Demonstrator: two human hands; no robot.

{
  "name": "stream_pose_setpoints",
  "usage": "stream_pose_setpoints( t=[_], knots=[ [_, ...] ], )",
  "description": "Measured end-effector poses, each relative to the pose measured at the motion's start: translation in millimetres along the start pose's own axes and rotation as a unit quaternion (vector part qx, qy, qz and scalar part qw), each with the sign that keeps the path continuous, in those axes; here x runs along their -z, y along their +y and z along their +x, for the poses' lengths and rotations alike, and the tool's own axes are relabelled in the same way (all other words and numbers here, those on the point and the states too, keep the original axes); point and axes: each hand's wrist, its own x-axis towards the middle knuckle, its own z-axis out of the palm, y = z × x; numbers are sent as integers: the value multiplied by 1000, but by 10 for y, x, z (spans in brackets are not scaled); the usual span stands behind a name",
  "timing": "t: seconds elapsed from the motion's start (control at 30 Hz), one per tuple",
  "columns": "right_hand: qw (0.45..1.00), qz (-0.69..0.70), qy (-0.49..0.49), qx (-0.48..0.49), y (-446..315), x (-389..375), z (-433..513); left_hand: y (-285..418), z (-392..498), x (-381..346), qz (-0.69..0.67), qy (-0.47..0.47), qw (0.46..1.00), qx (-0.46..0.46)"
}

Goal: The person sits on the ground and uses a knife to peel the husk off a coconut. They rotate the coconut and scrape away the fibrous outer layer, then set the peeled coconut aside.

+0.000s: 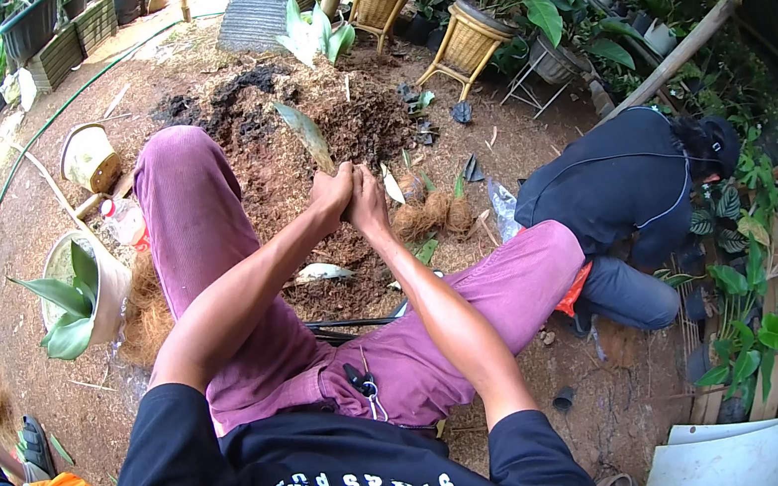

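My left hand (332, 192) and my right hand (367, 205) meet over a heap of loose brown soil (360, 123), between my spread knees. Both are closed around the lower end of a broad mottled leaf cutting (306, 133), which looks like sansevieria and points away from me. What the fingers do underneath is hidden. A pale leaf piece (322, 272) lies on the soil nearer my lap. Right of my hands sit several fibre-wrapped balls (434, 214), apparently coconut fibre, near another pale leaf piece (392, 183).
At left stand a whitish pot (112, 296) with broad leaves, a plastic bottle (125, 220), a tipped pot (91, 159) and a green hose (29, 134). A person in dark clothes (600, 189) crouches beside my right knee. Wicker planters (466, 35) stand beyond the soil.
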Motion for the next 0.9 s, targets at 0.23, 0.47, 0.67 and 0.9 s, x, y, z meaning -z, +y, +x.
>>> stream_pose_setpoints(
  t=[0.23, 0.47, 0.67, 0.9],
  knots=[
    [998, 44, -22, -50, -66, 30, -8, -1, 27, -7, 1, -3, 1000, -8],
    [999, 31, 33, -6, -123, 14, -44, 3, 36, -9, -7, -11, 1000, -24],
    [999, 40, 22, -16, -133, 35, -34, -17, 71, -22, 0, 1, 999, -37],
    [998, 51, -4, -31, -40, 14, 20, -7, 39, -33, -13, 7, 999, -35]
  ],
)
